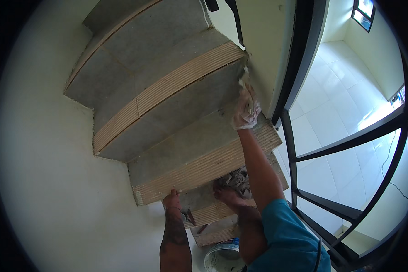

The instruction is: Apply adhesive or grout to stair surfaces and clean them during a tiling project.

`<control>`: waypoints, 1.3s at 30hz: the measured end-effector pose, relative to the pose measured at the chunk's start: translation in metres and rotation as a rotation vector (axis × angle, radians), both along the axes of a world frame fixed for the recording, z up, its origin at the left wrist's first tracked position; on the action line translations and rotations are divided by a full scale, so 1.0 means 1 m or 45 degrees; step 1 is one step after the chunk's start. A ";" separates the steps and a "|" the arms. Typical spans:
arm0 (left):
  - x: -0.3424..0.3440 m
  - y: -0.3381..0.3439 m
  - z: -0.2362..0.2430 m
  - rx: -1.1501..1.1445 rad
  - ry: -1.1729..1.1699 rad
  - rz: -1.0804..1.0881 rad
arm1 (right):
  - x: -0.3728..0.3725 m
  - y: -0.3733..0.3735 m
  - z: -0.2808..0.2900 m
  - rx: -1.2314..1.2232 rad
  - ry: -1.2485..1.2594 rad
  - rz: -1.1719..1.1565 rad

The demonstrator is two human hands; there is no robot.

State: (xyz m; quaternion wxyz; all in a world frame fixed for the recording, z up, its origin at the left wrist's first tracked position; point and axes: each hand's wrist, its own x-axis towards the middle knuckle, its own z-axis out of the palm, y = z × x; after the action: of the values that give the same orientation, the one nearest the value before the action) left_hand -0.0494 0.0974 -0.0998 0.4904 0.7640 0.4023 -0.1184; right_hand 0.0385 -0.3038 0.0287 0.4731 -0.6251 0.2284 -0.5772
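My right hand (247, 109), in a thin clear plastic glove, reaches to the right end of a grey stair riser (186, 97), beside the wall. Its fingers look closed around something whitish (244, 79), too blurred to name. My left hand (171, 201) is bare and curled at the ribbed beige nosing (204, 171) of a lower step. A small pale bit shows by its fingertips, but what it grips, if anything, is hidden.
Below lie a crumpled grey cloth (239, 180) beside my bare foot (229, 197) and a dark flat-bladed tool (191, 216). A bucket (223, 257) stands lower down. Black metal railing (331, 205) runs along the right, above a white tiled floor (322, 109). A plain wall (54, 158) borders the left.
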 end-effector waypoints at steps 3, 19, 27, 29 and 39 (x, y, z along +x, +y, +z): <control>0.005 -0.017 0.012 -0.032 0.019 0.025 | 0.015 -0.012 -0.058 0.042 -0.150 -0.090; 0.004 -0.021 0.020 -0.120 0.026 0.093 | 0.019 -0.010 -0.060 -0.481 0.122 -0.503; -0.001 -0.023 0.023 -0.072 0.082 0.103 | 0.011 -0.005 -0.049 -0.327 -0.030 -0.358; -0.002 -0.019 0.022 -0.063 0.086 0.098 | 0.011 0.000 -0.040 -0.265 -0.048 -0.387; 0.000 -0.017 0.024 -0.106 0.083 0.067 | 0.007 0.007 -0.033 -0.403 -0.088 -0.310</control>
State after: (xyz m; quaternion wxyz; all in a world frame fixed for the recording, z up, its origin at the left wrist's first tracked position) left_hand -0.0492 0.0804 -0.0753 0.5114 0.7278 0.4327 -0.1467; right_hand 0.0453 -0.2965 -0.0044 0.3032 -0.6394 0.1923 -0.6799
